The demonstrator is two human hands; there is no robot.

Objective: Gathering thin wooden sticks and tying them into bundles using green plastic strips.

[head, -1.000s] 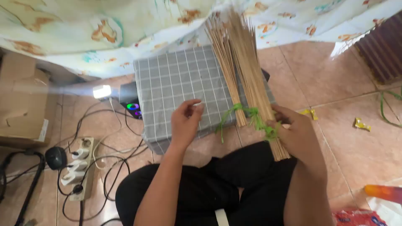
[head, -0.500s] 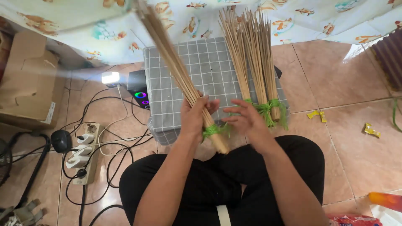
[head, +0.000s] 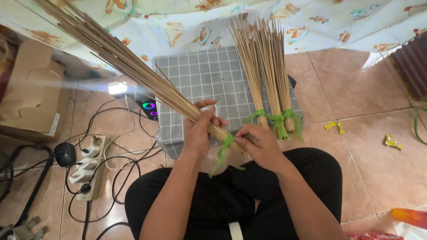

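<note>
Your left hand [head: 198, 133] is wrapped around the stick bundle [head: 133, 71] just above its green tie [head: 227, 141]; your right hand [head: 260, 144] pinches the butt end. Light, stiff, brittle sticks: grip at the tie, over your lap.

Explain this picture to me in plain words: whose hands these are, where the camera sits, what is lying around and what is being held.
There is no machine here. The camera is worn on a person's head and looks down, so you see their own arms and their lap as they sit on a tiled floor.

The left hand grips a bundle of thin tan sticks that slants up to the left. The right hand pinches the green tie wrapped round its lower end.

Ahead lies a grey checked cushion, with three more tied bundles resting on it. To the left are a power strip with cables and a cardboard box. Yellow wrappers lie on the tiles to the right.
</note>
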